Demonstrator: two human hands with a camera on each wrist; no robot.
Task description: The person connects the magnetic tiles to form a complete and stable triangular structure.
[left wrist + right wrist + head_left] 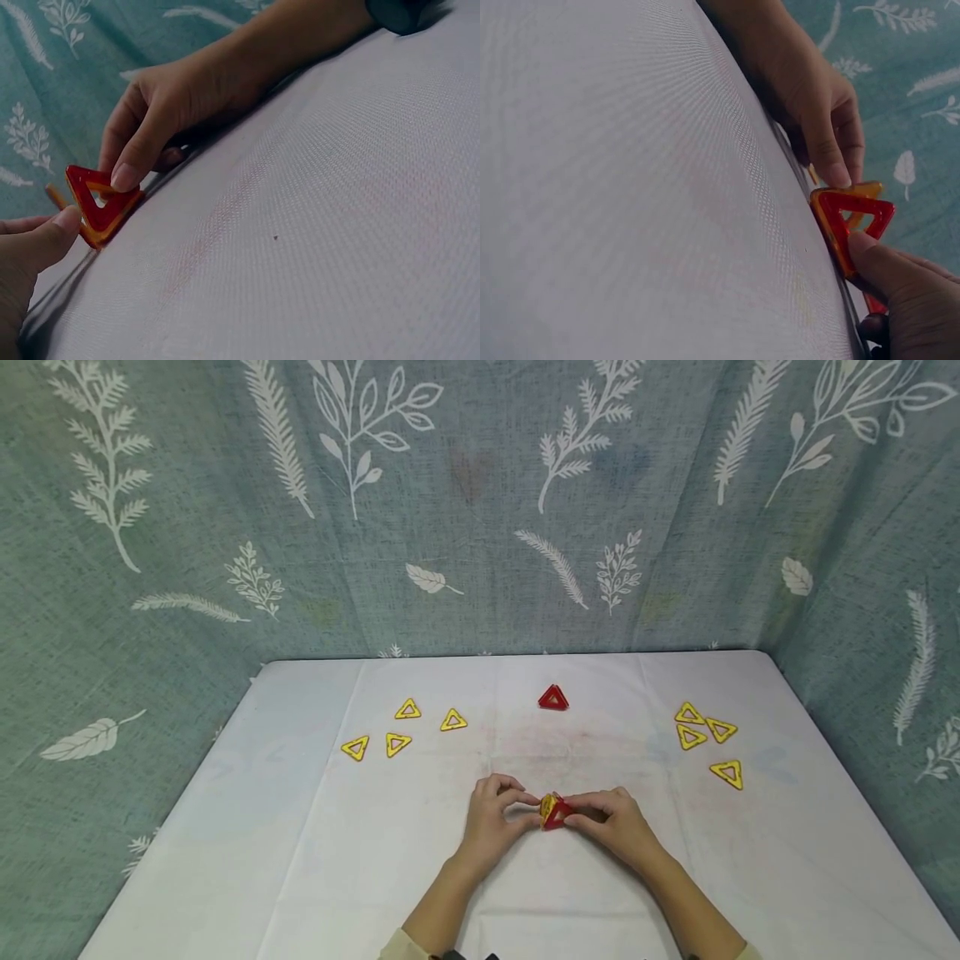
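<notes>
Near the table's front, my left hand (491, 818) and right hand (618, 828) meet at a small cluster of triangular magnetic tiles, standing tilted together. A red tile (561, 815) faces the right; a yellow tile (547, 806) leans on its left. With thumb and fingers, the right hand pinches the red side. The left hand pinches the yellow side with its thumb and fingertips. In the right wrist view, the red frame (832, 217) overlaps a yellow-orange one (871, 189), and another red piece (875, 304) shows below the thumb. Fingers hide parts of the tiles.
Farther back lies a red triangle (553, 698), perhaps several stacked. Several yellow triangles (399, 752) are spread at the back left, and more yellow triangles (726, 781) lie at the right. A leaf-patterned curtain (465, 510) encloses the white-covered table (360, 877).
</notes>
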